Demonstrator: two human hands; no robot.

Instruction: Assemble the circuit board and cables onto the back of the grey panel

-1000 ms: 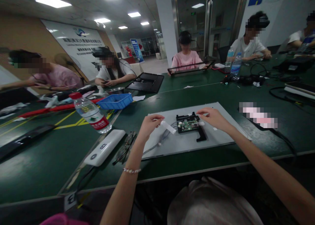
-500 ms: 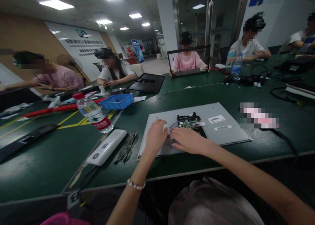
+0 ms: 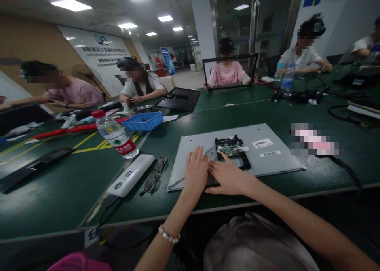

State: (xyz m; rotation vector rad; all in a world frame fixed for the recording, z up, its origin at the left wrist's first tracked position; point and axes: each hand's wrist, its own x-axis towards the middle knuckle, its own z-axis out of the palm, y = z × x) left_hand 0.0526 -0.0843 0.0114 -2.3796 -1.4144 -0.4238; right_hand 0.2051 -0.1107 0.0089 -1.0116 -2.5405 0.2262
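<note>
A grey metal panel (image 3: 267, 160) lies flat on the green table (image 3: 208, 116) in front of me. A green circuit board (image 3: 231, 149) in a black bracket sits near its middle, with thin wires (image 3: 211, 150) running to the left. My left hand (image 3: 196, 171) lies flat on the panel's near left part, fingers stretched out. My right hand (image 3: 227, 177) presses flat beside it, fingers pointing left and touching the left hand. Neither hand holds anything. Two white labels (image 3: 261, 143) are stuck right of the board.
Left of the panel lie a pair of glasses (image 3: 154, 177), a white oblong device (image 3: 130, 175) and a water bottle (image 3: 115, 135). A blue tray (image 3: 143, 121) stands beyond. Cables (image 3: 341, 166) run at right. Several people sit around the table; one holds a black frame (image 3: 228, 71) upright.
My left hand held a white strip above the panel and the right reached past the board. Both hands have come down flat on the panel's near left part. The strip is out of sight.
</note>
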